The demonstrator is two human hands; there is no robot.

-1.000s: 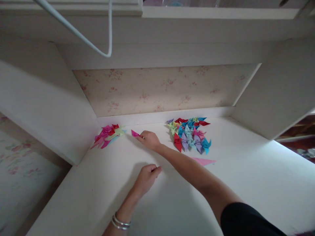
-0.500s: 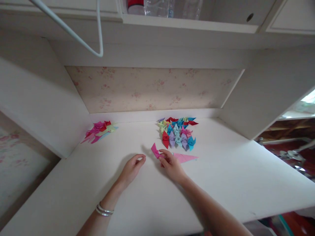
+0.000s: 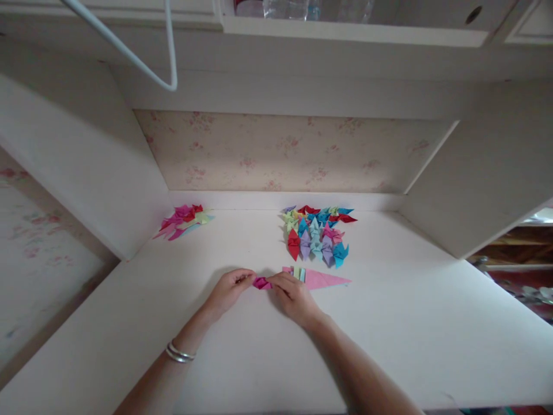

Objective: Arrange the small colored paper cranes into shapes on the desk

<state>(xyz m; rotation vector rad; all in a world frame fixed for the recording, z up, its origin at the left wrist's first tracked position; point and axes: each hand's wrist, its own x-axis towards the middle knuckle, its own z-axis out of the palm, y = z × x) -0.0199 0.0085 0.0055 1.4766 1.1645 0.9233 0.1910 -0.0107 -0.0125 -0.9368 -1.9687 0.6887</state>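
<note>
Pinching the magenta paper point(image 3: 261, 283) at opposite ends, left hand point(image 3: 230, 290) and right hand point(image 3: 296, 298) hold it nearer than the paper pile point(image 3: 316, 249); likely light, easily creased, best gripped by its tips.

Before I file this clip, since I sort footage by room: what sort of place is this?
Probably a desk nook in a home: a white desktop, flowered wallpaper behind it and a shelf above.

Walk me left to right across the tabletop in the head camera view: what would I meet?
Colorful paper pile → left hand → magenta folded paper → right hand → pink paper's pointed tip.
</note>
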